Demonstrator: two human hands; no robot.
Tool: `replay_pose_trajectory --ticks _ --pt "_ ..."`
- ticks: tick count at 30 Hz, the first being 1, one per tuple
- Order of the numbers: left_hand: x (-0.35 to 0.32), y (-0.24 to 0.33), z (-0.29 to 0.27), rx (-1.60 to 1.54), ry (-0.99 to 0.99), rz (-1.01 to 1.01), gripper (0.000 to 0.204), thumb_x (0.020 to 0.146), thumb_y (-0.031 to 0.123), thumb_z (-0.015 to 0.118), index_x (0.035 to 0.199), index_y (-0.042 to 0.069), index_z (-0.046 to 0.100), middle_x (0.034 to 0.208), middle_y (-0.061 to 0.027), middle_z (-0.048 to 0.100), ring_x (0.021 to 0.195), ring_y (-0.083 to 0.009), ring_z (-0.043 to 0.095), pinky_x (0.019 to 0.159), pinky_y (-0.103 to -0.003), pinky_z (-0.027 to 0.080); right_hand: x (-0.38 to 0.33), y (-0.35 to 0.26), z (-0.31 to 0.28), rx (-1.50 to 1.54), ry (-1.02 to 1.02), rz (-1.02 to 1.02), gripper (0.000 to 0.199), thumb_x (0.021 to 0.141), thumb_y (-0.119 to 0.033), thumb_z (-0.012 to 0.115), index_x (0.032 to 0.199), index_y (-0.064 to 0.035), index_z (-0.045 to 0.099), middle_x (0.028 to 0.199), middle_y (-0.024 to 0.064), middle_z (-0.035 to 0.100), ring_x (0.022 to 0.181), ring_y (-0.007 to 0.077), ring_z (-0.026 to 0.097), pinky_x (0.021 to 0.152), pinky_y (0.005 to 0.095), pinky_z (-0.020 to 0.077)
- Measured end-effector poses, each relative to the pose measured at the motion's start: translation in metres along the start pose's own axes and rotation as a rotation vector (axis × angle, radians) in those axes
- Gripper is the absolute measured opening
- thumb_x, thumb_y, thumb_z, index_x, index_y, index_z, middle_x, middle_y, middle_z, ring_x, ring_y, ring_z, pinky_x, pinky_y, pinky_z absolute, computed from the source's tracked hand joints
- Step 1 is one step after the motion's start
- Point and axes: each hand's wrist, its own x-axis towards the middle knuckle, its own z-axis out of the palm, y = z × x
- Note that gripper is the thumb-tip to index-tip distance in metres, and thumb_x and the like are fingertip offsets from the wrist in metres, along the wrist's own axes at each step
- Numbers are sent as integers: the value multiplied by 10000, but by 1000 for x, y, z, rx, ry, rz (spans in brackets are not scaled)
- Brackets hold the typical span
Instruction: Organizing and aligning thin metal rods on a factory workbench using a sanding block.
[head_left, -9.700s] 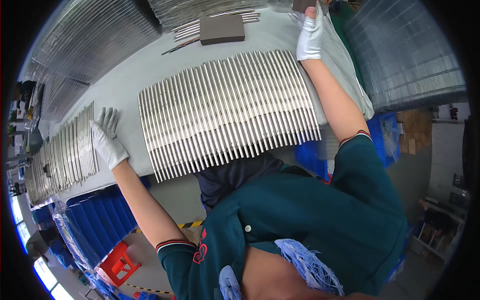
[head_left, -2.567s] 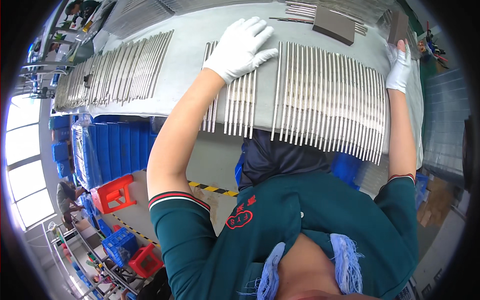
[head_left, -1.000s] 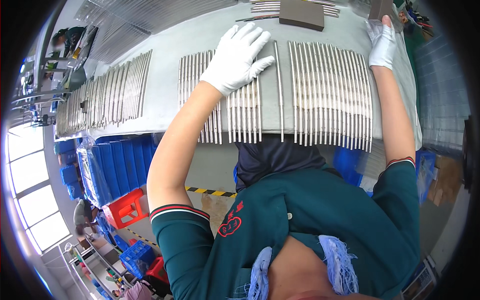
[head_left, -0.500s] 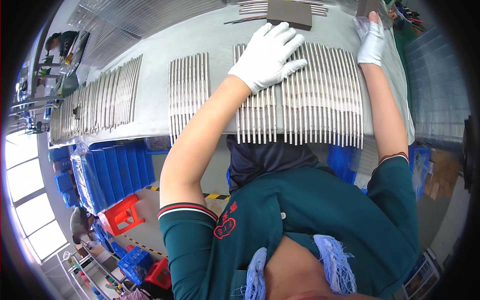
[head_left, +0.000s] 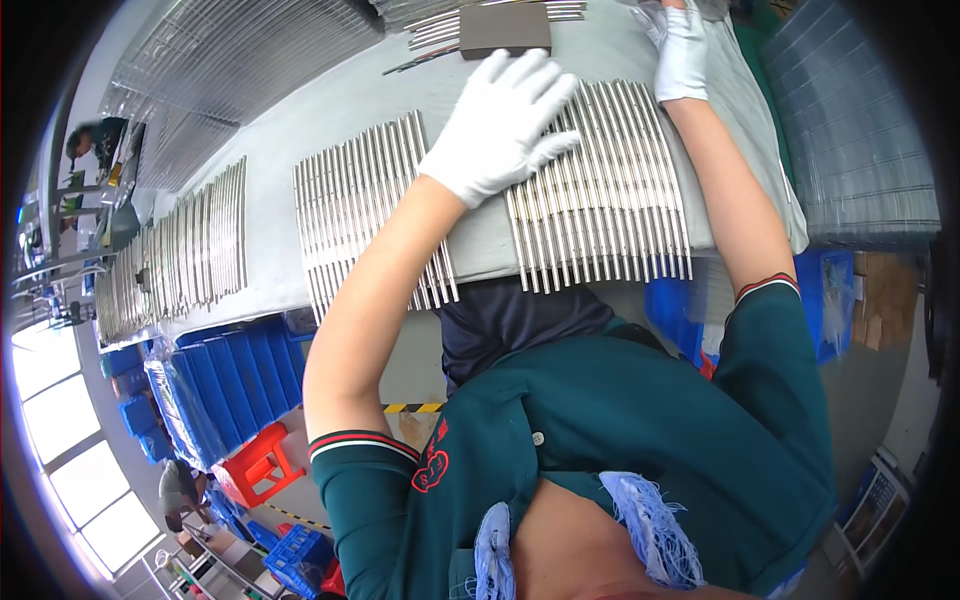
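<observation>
Head view: I judge the metal rods [head_left: 600, 200] stiff, smooth and apt to roll, best managed by pressing flat across many. They lie side by side on the grey table [head_left: 270, 140]. My left hand [head_left: 500, 125] rests spread on them; my right hand [head_left: 682, 55], fingers extended, touches their far ends.

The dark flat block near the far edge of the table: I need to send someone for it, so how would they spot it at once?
Start at the grey table covered with rows of shiny metal rods. Look toward the far edge, just beyond the left hand. The dark flat block lies there on a few loose rods, the only dark, solid rectangular thing among the thin silvery bars.
</observation>
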Motion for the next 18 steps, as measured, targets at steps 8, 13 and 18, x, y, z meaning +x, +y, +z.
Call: replay_pose_trajectory --ticks 8,13,18 --pt "40 23 39 -104 80 -72 562 934 504 476 1280 65 536 1268 -158 562 1262 -353 468 1081 -502 326 7 -10 -3 112 -88 18 447 956 -362 584 1224 -5 569 1019 25 618 826 120 540 735 246 459" --pt "10 4 22 -47 -3 -87 583 915 501 523 1287 53 543 1260 -166 574 1266 -372 468 1077 -513 332 13 -7 -8 138 -109 123 369 937 -343 625 1172 -60 597 860 -44 542 694 61 439 606 218 404" --pt "-24 -17 -1 44 -83 -122 586 915 487 524 1273 24 552 1275 -171 567 1280 -369 459 1091 -526 307 -1 -11 2 291 -36 203 415 926 -350 641 1217 -62 570 894 -48 546 723 70 462 599 231 416"
